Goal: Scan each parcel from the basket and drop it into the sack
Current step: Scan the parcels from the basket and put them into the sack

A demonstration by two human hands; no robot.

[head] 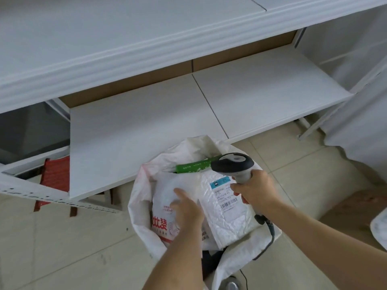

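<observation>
Left hand [185, 208] fingers [178, 192] rest on white parcel [217, 208].

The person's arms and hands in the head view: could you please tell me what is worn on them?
Nothing that shows. Both forearms are bare with no sleeve reaching into the frame, and neither the left hand nor the right hand wears a glove, ring, watch or wristband as far as is visible.

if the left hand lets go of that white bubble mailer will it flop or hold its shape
The white bubble mailer would probably flex rather than flop: its quilted skin looks padded. It seems light, since the left hand steadies it alone. It should slide easily into the sack.
</observation>
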